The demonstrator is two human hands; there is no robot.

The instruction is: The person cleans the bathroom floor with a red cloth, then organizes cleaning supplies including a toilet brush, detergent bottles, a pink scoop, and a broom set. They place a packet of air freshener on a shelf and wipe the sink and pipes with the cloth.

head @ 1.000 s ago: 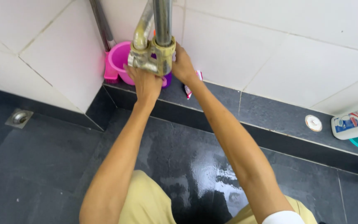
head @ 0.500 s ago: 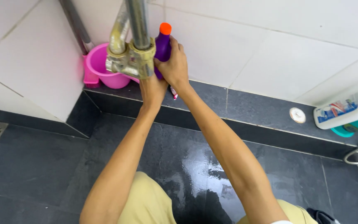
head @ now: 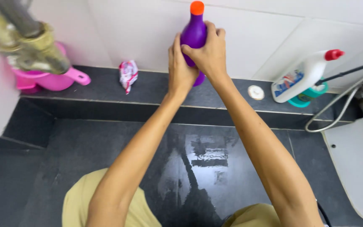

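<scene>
**Both hands on purple bottle**

Left hand (head: 180,69) and right hand (head: 209,52) wrapped closed around the upright purple bottle (head: 195,31) with orange cap, above the dark ledge (head: 156,90). Half a second ago, bottle sat beside the brass pipe fitting (head: 30,46); now well apart. White spray bottle (head: 303,77) at right.

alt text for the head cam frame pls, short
Both hands, left hand and right hand, grip a purple bottle with an orange cap above a dark tiled ledge. On the ledge sit a pink scoop, a small wrapped packet and a white spray bottle; a blurred brass pipe fitting is upper left.
</scene>
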